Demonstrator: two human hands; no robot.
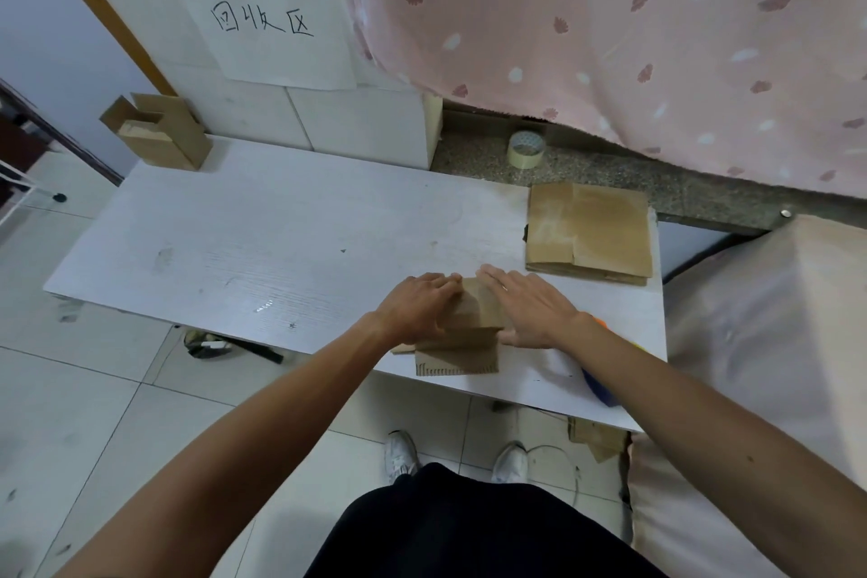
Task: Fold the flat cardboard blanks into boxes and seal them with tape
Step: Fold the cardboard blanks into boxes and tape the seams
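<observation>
While both hands press on it from either side, the small, partly folded brown cardboard box [469, 343] sits at the near edge of the white rectangular tabletop [234, 249], its corrugated front flap facing the person. The left hand [417, 310] lies over the box's left side with fingers stretched flat across the top, so its grip is loose and unclenched. The right hand [530, 310] rests flat against the box's right side, fingers straight, its grip equally slack. Beyond the right hand, a stack of flat brown cardboard blanks [591, 235] lies near the tabletop's far right corner. A roll of clear tape [525, 148] sits on the speckled grey stone ledge [703, 192] behind it, below a pink patterned curtain [610, 38]. At the far left corner stand open brown cardboard cartons [159, 136].
</observation>
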